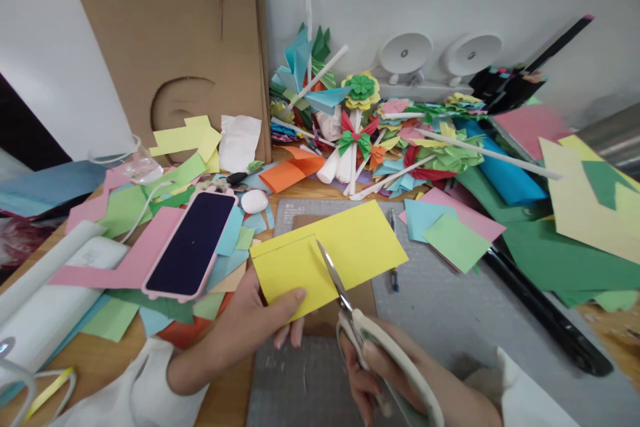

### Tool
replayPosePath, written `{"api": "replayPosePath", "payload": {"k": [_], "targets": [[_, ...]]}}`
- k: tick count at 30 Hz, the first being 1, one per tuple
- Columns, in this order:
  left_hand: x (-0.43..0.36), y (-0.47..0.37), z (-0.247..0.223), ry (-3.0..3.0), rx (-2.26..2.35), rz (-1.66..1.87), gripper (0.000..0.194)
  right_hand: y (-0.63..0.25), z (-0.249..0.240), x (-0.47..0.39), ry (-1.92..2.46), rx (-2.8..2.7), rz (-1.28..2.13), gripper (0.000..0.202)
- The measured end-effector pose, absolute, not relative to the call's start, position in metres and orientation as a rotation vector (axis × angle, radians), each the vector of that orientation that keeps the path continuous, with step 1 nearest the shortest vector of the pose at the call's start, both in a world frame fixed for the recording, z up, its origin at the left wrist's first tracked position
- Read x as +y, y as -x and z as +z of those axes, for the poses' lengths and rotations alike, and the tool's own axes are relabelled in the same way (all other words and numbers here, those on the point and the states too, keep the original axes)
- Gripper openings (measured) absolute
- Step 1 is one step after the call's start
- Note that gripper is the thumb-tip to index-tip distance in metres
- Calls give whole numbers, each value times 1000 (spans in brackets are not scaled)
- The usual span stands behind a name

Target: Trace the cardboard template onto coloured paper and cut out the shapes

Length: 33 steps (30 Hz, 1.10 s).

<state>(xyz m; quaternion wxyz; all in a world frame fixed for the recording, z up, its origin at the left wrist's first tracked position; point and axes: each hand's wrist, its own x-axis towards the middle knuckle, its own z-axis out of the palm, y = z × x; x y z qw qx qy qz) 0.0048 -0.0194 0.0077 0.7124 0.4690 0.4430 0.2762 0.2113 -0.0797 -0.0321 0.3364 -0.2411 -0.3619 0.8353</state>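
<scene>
My left hand (267,310) pinches a yellow sheet of paper (365,237) near its lower left, thumb on top and fingers underneath. A thin line runs along the paper's upper left part. In my right hand (395,360) is a pair of scissors (336,274) with pale handles. One blade lies over the yellow paper, its tip near the drawn line; the other blade is hidden beneath the sheet. Below the paper is a brown piece of cardboard (330,320) on a grey cutting mat (430,327). A pen (395,277) lies just right of the sheet.
A phone (193,244) rests on coloured scraps at left, near a white power strip (95,260). Folded paper flowers (360,90) crowd the back, beside upright cardboard (185,34). A long black tool (550,314) and green paper (550,247) lie at right.
</scene>
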Motion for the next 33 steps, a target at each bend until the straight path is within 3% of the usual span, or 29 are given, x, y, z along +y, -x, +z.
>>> {"api": "replayPosePath", "payload": {"k": [33], "targets": [[-21, -12, 13, -989, 876, 595, 32, -209, -17, -77, 740, -986, 2198, 44]]}}
